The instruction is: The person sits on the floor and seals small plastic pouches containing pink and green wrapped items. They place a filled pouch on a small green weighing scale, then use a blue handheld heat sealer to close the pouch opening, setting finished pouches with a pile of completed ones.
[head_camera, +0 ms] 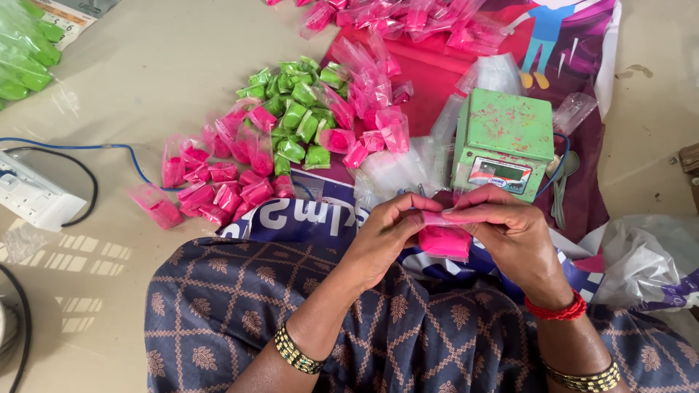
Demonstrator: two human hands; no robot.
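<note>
2 hands pinch 1 pink packet at frame centre.
Left hand (384, 231) and right hand (510, 227) grasp the pink powder packet (445, 239), fingers hiding its top edge; the green scale (504, 138) display is blurred.

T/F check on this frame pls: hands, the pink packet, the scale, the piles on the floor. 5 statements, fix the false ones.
1. Both hands hold one pink powder packet by its top edge. True: left hand and right hand pinch it together.
2. The green weighing scale has a packet lying on its platform. False: the platform carries only pink powder specks.
3. The green packets lie among pink packets on the floor. True.
4. The white power strip sits to the right of the scale. False: it lies at the far left of the frame.
5. A spoon lies beside the scale. True, on its right side.
</note>
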